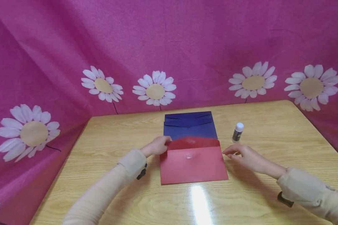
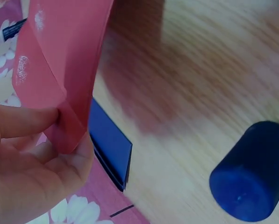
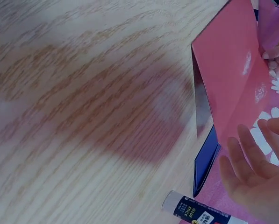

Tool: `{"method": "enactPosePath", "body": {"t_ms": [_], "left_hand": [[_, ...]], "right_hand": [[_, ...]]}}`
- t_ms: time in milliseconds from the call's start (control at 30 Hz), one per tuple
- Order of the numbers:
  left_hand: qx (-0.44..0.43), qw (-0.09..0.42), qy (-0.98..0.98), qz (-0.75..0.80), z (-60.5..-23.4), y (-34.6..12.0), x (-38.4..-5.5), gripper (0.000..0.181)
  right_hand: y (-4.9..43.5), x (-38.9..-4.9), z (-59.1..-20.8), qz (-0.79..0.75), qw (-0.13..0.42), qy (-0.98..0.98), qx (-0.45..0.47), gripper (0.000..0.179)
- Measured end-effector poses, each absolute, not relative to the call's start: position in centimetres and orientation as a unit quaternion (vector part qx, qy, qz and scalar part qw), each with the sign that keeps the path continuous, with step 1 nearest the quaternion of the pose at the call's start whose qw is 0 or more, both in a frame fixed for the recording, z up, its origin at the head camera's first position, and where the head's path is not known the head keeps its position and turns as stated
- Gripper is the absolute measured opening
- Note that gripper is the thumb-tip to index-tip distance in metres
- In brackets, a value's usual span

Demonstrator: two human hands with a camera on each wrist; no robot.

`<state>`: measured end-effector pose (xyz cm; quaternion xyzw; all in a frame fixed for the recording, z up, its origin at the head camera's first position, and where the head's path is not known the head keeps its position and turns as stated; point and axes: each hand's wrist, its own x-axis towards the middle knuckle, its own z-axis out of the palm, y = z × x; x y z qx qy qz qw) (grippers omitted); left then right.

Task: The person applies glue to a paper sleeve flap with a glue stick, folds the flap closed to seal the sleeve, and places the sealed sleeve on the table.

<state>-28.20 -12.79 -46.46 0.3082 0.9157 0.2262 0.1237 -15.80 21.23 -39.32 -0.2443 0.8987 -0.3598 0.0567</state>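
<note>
My left hand (image 1: pixel 157 145) pinches a red envelope (image 1: pixel 195 165) at its left edge by the flap fold, thumb on the inner face and fingers behind. The flap (image 1: pixel 202 142) is up, and whitish glue smears show on flap and body. In the right wrist view, the envelope's lower edge stands off the table. My right hand (image 1: pixel 246 157) is beside the right edge, fingers spread and loosely bent, holding nothing. Blue envelopes (image 1: pixel 190 129) lie behind, partly covered by the red one. A glue stick (image 1: pixel 238 132) stands upright, white end up, beyond my right hand.
The wooden table (image 1: pixel 115 134) carries everything. A pink cloth (image 1: pixel 194 37) with daisy prints hangs along its back and left sides. In the left wrist view, a dark blue cylinder (image 2: pixel 251 172) appears at lower right. Light glares on the table's front.
</note>
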Motion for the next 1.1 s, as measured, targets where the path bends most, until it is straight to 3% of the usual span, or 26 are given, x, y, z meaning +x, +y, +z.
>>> {"method": "enactPosePath", "body": {"t_ms": [200, 567, 933, 1100], "left_hand": [[0.252, 0.176, 0.938, 0.159, -44.8, -11.0, -26.3, 0.030], [0.246, 0.176, 0.943, 0.141, -40.2, -9.3, -22.2, 0.023], [0.261, 0.137, 0.951, 0.092, -40.3, -9.4, -21.7, 0.019], [0.265, 0.070, 0.961, 0.041, -39.4, -9.4, -20.7, 0.024]], "right_hand": [[21.0, -15.7, -39.5, -0.363, 0.066, 0.895, -0.249, 0.018], [20.6, -15.7, -39.7, -0.363, 0.086, 0.891, -0.259, 0.019], [19.8, -15.8, -39.7, -0.364, 0.113, 0.882, -0.278, 0.019], [19.3, -16.1, -39.8, -0.345, 0.112, 0.887, -0.287, 0.019]]}}
